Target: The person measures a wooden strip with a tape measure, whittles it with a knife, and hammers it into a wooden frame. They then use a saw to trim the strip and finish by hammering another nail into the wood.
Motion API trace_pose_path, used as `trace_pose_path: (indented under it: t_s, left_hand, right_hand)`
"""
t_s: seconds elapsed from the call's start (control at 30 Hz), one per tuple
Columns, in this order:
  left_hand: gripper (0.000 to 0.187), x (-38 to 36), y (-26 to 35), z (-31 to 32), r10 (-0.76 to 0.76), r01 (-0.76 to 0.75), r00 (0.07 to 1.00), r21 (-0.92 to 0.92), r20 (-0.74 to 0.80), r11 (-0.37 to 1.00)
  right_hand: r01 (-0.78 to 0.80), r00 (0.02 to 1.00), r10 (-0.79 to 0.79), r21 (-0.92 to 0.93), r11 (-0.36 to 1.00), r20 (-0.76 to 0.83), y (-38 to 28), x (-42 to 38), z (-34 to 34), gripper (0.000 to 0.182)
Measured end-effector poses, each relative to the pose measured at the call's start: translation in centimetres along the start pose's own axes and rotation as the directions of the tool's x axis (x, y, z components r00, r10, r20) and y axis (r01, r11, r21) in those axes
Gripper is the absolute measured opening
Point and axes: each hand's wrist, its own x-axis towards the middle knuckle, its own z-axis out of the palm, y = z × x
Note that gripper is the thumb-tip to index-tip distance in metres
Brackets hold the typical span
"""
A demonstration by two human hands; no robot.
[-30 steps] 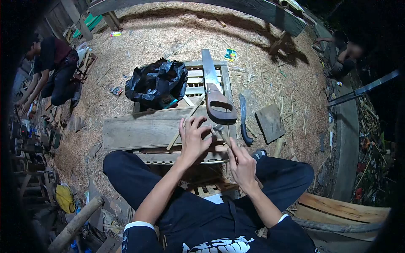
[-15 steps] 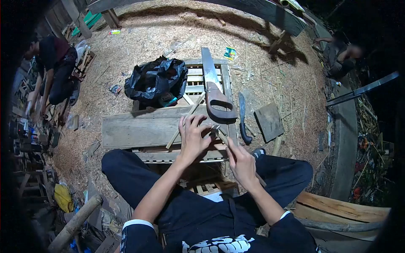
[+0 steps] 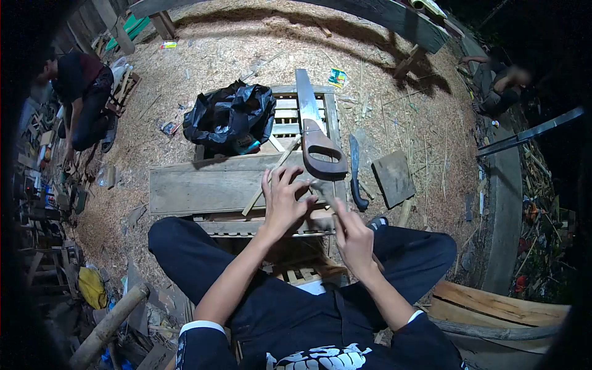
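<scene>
My left hand [image 3: 285, 198] rests over the slatted wooden piece in front of me, fingers spread, thumb and index finger apart. Between their tips, blur hides any small item. My right hand [image 3: 354, 233] is wrapped round the handle of a hammer-like tool [image 3: 324, 190], whose blurred head is just right of my left fingertips. A thin wood strip [image 3: 271, 176] slants behind my left hand. Above the hands lies a handsaw [image 3: 319, 139] on the slatted piece [image 3: 332, 111], beside a wide board [image 3: 203, 188]. A dark-handled knife [image 3: 354, 172] lies to the right.
A black plastic bag [image 3: 228, 120] stands at the slatted piece's upper left. A square board [image 3: 393, 179] lies right of the knife. One person [image 3: 86, 98] crouches at the left; another [image 3: 496, 83] sits at the upper right. A wooden beam [image 3: 370, 21] crosses the top.
The tool in my right hand has shifted slightly and its head is now blurred. My left hand stays nearly still. The person at the left has moved their arms.
</scene>
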Motion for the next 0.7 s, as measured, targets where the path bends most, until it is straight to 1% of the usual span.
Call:
trace_pose_path:
  t_s: [0.03,0.1,0.17,0.2,0.23,0.27,0.3,0.33,0.37,0.43,0.47,0.5,0.57,0.6,0.63,0.7]
  left_hand:
    - [0.038,-0.1,0.0,0.1,0.004,-0.004,1.000,0.000,-0.004,1.000]
    - [0.036,0.1,-0.1,0.0,0.027,-0.027,0.999,0.010,-0.017,1.000]
    - [0.035,-0.1,0.0,-0.1,0.004,-0.004,1.000,0.005,0.002,1.000]
    - [0.035,-0.1,0.1,-0.1,-0.001,0.001,1.000,0.001,-0.003,1.000]
    - [0.035,-0.1,0.2,-0.2,-0.003,0.003,1.000,-0.003,-0.008,1.000]
    - [0.035,0.0,0.3,-0.3,-0.003,0.003,1.000,-0.002,0.000,1.000]
    - [0.035,0.1,0.1,-0.2,0.001,-0.001,1.000,-0.001,-0.004,1.000]
    - [0.035,-0.1,0.0,-0.2,0.008,-0.008,1.000,0.008,0.008,1.000]
    - [0.036,0.0,-0.3,-0.1,0.013,-0.013,1.000,0.019,0.016,1.000]
    - [0.035,0.1,0.0,-0.3,-0.002,0.002,1.000,0.004,0.009,1.000]
    - [0.035,0.1,0.2,-0.3,-0.010,0.010,1.000,-0.014,0.010,1.000]
    - [0.035,0.0,0.1,-0.1,-0.011,0.011,1.000,-0.016,0.014,1.000]
    - [0.035,0.0,0.0,-0.1,0.007,-0.007,1.000,0.004,0.004,1.000]
    - [0.034,0.1,-0.1,-0.3,0.022,-0.022,1.000,0.024,0.005,0.999]
    - [0.034,0.2,-0.2,-0.3,0.026,-0.026,1.000,0.024,0.001,0.999]
    - [0.033,0.3,-0.2,0.0,0.011,-0.011,1.000,0.001,-0.022,1.000]
  right_hand:
    - [-0.008,0.990,0.027,-0.135,0.991,0.136,0.3,0.1,0.1,0.044]
    - [0.011,0.989,0.011,-0.145,0.989,0.149,0.1,0.5,-0.4,0.045]
    - [0.021,0.997,-0.016,0.076,0.997,-0.070,-1.0,0.5,-0.6,0.043]
    - [0.037,0.990,-0.017,0.141,0.989,-0.139,-1.0,0.3,-0.4,0.043]
    - [0.032,0.990,-0.012,0.140,0.990,-0.137,-0.8,0.0,-0.3,0.043]
    - [-0.029,0.999,0.030,-0.023,0.999,0.042,-0.3,-0.3,-0.3,0.043]
    - [-0.055,0.973,0.096,-0.195,0.979,0.209,0.0,-0.3,-0.3,0.043]
    - [-0.039,0.979,0.068,-0.148,0.988,0.191,0.2,-0.2,-0.2,0.044]
    - [-0.036,0.980,0.063,-0.147,0.988,0.187,0.3,-0.1,-0.1,0.044]
    - [0.020,0.999,-0.018,0.043,0.999,-0.048,-0.4,0.0,-0.3,0.046]
    - [0.021,0.996,-0.014,0.081,0.996,-0.085,-0.8,0.0,-0.6,0.047]
    - [0.016,0.996,-0.010,0.080,0.997,-0.084,-0.7,-0.2,-0.6,0.047]
    - [-0.013,0.983,0.043,-0.165,0.986,0.178,0.3,-0.3,-0.3,0.046]
    - [0.032,0.991,-0.017,-0.120,0.992,0.131,0.8,0.1,0.4,0.047]
    - [0.035,0.992,-0.020,-0.122,0.992,0.126,1.0,-0.1,0.6,0.047]
    - [0.076,0.994,-0.076,-0.011,0.997,-0.080,0.9,0.0,0.5,0.047]
